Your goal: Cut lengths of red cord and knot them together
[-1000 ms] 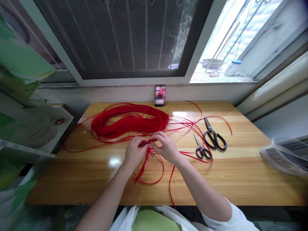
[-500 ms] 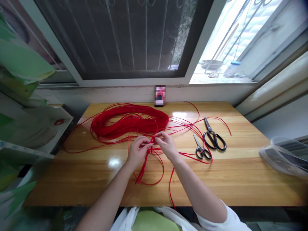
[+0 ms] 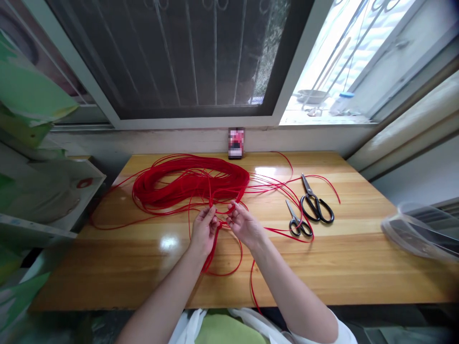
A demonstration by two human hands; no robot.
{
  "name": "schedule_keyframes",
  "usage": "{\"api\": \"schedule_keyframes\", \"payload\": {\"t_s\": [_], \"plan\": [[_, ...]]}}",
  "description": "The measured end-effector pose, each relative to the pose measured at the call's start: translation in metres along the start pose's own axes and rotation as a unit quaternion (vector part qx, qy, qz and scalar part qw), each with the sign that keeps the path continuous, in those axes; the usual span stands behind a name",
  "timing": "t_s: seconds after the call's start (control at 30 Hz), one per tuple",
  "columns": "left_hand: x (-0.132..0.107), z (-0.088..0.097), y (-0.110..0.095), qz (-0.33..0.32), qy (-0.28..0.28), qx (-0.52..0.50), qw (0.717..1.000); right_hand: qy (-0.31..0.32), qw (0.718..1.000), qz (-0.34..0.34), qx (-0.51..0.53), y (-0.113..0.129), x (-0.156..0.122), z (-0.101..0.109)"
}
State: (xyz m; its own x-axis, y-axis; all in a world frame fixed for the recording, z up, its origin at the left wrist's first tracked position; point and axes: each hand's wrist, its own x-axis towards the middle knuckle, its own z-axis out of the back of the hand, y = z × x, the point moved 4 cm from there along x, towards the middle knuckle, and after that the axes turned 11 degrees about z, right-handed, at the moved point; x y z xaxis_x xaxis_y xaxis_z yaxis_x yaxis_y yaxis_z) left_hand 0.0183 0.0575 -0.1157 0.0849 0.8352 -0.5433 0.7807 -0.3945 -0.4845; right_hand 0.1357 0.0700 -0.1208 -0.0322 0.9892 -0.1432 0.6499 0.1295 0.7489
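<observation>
Two bare hands work at a red cord, the left hand point(image 3: 204, 231) and the right hand point(image 3: 245, 225) close together over a wooden table point(image 3: 322, 272). The step in hand is a small loop point(image 3: 226, 204) of cord, rising between the fingertips and reaching toward the big coil point(image 3: 190, 184), which lies just beyond the fingers. The left fingers point(image 3: 210, 215) are curled nearly closed and seem to pinch the cord. The right fingers point(image 3: 234, 212) are half open, right at the cord, though I cannot tell whether they grip it. A doubled length point(image 3: 211, 258) drops below the left fingers, and a wide slack curve runs on toward the near table edge. The coil looks loose and untidy, with stray strands fanning out to the right of the fingers (no knot that I can make out). Farther right of the fingers lie the small scissors point(image 3: 298, 223) and large scissors point(image 3: 316, 205), both black-handled and untouched, with cord strands passing close by.
</observation>
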Motion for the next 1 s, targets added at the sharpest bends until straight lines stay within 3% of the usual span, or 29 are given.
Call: {"api": "schedule_keyframes", "payload": {"t_s": [0.13, 0.47, 0.53, 0.73, 1.0], "plan": [[-0.002, -0.004, 0.006, 0.062, 0.033, -0.038, 0.997, 0.038, 0.998, -0.022, 0.043, -0.01, -0.007, -0.007], [-0.001, -0.01, -0.013, 0.184, 0.141, 0.086, 0.969, -0.037, 0.992, -0.086, 0.088, -0.017, -0.032, -0.002], [0.002, -0.01, -0.021, 0.169, 0.148, 0.106, 0.969, -0.043, 0.991, -0.09, 0.084, -0.016, -0.038, -0.001], [0.018, -0.005, -0.031, 0.119, 0.096, 0.112, 0.982, -0.067, 0.991, -0.09, 0.07, -0.009, -0.046, 0.01], [0.024, -0.002, -0.027, 0.05, 0.053, 0.187, 0.98, -0.079, 0.996, 0.035, 0.03, 0.023, -0.026, 0.01]]}}
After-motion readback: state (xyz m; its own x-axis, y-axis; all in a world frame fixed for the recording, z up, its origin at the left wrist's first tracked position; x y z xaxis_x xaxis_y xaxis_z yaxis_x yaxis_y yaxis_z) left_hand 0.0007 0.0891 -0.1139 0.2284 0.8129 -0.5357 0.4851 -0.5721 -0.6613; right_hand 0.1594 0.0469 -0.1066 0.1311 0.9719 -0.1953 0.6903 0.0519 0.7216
